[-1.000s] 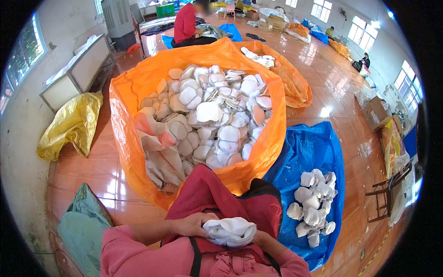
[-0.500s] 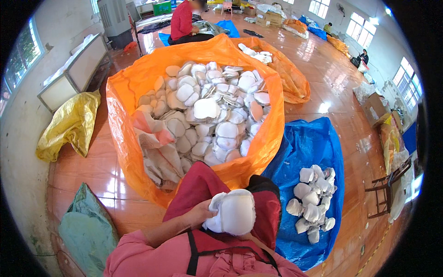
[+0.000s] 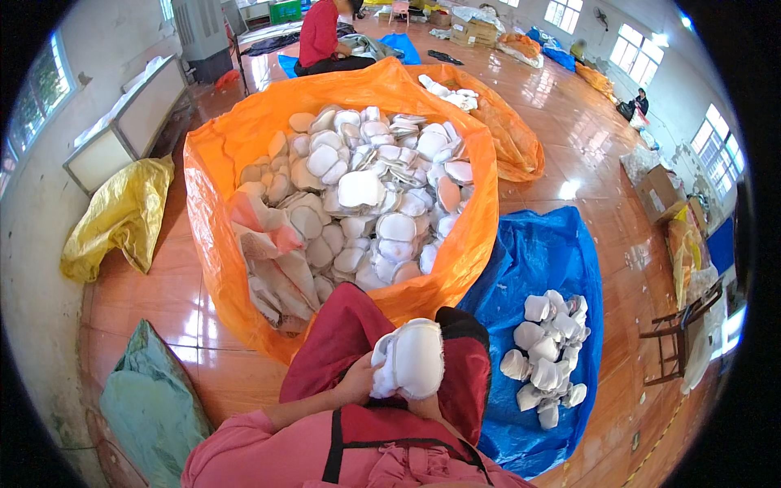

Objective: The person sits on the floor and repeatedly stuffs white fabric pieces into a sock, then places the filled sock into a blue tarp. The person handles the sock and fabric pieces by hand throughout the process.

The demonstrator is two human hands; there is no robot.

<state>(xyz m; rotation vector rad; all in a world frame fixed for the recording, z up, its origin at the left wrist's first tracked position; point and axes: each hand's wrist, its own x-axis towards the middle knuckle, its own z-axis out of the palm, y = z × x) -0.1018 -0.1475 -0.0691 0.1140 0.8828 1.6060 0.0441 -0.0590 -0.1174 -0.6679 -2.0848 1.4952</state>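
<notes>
White cup-shaped pads (image 3: 413, 358), bunched together at lower centre of the frame, raised above the dark red lap (image 3: 338, 325), with a smooth rounded face turned up. Gripped along the left edge by the left hand (image 3: 356, 381), fingers closed on the fabric. Supported from below by the right hand (image 3: 425, 407), mostly hidden, with finger spread impossible to tell.

Compared with a second ago: lifted slightly higher and turned, from a folded, crumpled bundle between both hands to a broad domed face. Compared with half a second ago: almost the same pose, only tilted a little more upright.

Just beyond, at centre, an open orange sack (image 3: 213, 244) with a heap of similar pads (image 3: 362, 189), apparently undisturbed since the earlier views. At lower right, a blue sheet (image 3: 521, 252) under a smaller cluster of white pads (image 3: 547, 350). At far left, a yellow sack (image 3: 122, 215); at lower left, a green sack (image 3: 150, 398). At right, a cardboard box (image 3: 661, 193), too small for reading any print. At upper centre, a seated person in red (image 3: 321, 37).
</notes>
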